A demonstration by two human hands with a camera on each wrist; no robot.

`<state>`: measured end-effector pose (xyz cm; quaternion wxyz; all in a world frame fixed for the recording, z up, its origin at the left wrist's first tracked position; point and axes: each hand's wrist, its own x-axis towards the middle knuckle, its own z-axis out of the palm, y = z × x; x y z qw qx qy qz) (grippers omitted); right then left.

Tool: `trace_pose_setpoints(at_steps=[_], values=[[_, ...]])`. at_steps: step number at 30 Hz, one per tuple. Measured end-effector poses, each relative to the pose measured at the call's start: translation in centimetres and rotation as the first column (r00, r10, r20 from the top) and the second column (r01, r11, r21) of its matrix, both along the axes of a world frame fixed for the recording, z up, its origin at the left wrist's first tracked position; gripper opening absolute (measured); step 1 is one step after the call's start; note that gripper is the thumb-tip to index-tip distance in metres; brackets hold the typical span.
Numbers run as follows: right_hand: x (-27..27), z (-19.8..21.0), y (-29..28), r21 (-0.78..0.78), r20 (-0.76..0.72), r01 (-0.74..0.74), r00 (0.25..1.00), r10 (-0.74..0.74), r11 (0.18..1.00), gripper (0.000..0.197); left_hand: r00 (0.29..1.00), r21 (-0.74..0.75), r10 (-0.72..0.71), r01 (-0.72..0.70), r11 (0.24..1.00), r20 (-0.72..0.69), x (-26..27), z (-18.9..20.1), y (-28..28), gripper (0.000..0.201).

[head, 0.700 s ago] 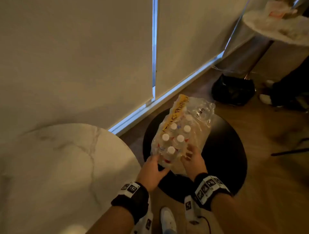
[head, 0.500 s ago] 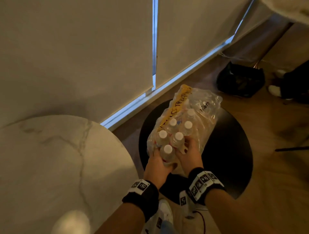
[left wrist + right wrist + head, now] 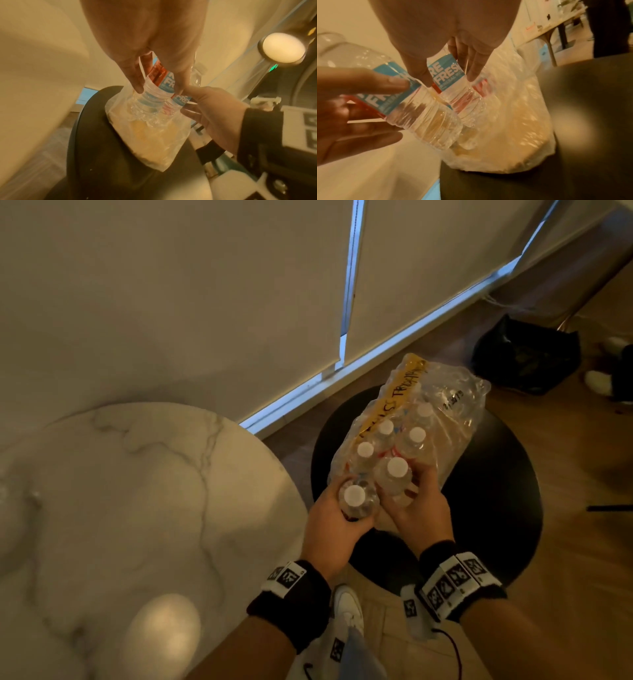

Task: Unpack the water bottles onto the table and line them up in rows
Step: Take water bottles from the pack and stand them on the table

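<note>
A torn clear plastic pack (image 3: pixel 442 419) with a yellow strip holds several white-capped water bottles and sits on a round black stool (image 3: pixel 493 494). My left hand (image 3: pixel 337 517) grips one bottle (image 3: pixel 356 501) by its blue and red label (image 3: pixel 161 75), lifted partly out of the wrap. My right hand (image 3: pixel 419 505) grips the neighbouring bottle (image 3: pixel 395 474) at its label (image 3: pixel 448 73), also raised. Both bottles lean toward me with their bases still in the plastic (image 3: pixel 505 121). The white marble table (image 3: pixel 137 525) lies to the left with no bottles on it.
A pale wall and window blind (image 3: pixel 171 285) run behind the table and stool. A black bag (image 3: pixel 527 357) lies on the wooden floor at the far right, near someone's white shoe (image 3: pixel 599 381). My own white shoe (image 3: pixel 347 607) shows between my wrists.
Both hands went from touching the pack's near end to gripping a bottle each and pulling them up out of the wrap. The view has shifted closer.
</note>
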<state>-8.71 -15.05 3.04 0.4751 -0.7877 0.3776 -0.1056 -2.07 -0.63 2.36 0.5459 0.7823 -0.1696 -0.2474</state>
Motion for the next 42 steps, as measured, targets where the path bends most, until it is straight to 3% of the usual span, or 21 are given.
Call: trace_pose_setpoints(at_steps=[4,6,10,16,19,23,27,30,33,35,38,42], values=[[-1.0,3.9,5.1,-0.153,0.14,-0.129,0.979,0.15,0.98,0.07,0.991,-0.069,0.134,-0.134,0.989,-0.006,-1.8,3.5,6.5,0.052],[-1.1,4.3,8.9,-0.167,0.125,-0.222,0.962,0.244,0.961,0.066,0.983,-0.06,0.183,-0.181,0.982,0.016,-2.5,4.5,11.5,0.055],[-0.3,3.6,19.3,-0.021,0.058,-0.393,0.918,0.393,0.919,0.061,0.946,0.053,0.318,-0.322,0.945,0.066,-3.5,5.4,23.6,0.054],[3.3,2.8,35.5,0.125,0.032,-0.656,0.753,0.658,0.745,0.049,0.84,0.212,0.529,-0.543,0.813,0.122,-4.1,6.3,40.3,0.052],[4.7,2.4,41.5,0.159,0.059,-0.714,0.697,0.715,0.682,0.048,0.795,0.27,0.591,-0.604,0.75,0.137,-3.5,5.8,45.5,0.053],[5.7,1.5,45.7,0.126,0.041,-0.758,0.649,0.76,0.64,0.052,0.794,0.295,0.6,-0.598,0.745,0.094,-3.1,4.4,48.1,0.052],[5.8,1.4,46.5,0.092,0.017,-0.75,0.659,0.752,0.655,0.054,0.787,0.261,0.613,-0.607,0.751,0.068,-3.3,3.0,49.0,0.057],[5.9,1.1,46.1,0.107,-0.015,-0.786,0.611,0.792,0.609,0.065,0.78,0.254,0.626,-0.611,0.75,0.026,-3.7,2.3,49.5,0.071],[5.6,0.9,44.7,0.133,-0.095,-0.816,0.554,0.827,0.562,0.086,0.802,0.443,0.596,-0.518,0.732,-0.048,-4.9,1.1,50.1,0.07],[4.9,1.0,42.8,0.15,-0.13,-0.809,0.553,0.823,0.568,0.089,0.856,0.65,0.512,-0.347,0.676,-0.076,-6.0,0.2,50.2,0.058],[3.1,0.9,37.9,0.118,-0.18,-0.779,0.593,0.785,0.616,0.06,0.916,0.74,0.392,-0.21,0.639,-0.078,-7.8,0.5,48.6,0.028],[0.2,0.9,28.3,0.029,-0.223,-0.616,0.764,0.606,0.787,0.026,0.971,0.664,0.218,-0.098,0.742,-0.1,-8.0,3.2,41.6,0.026]])
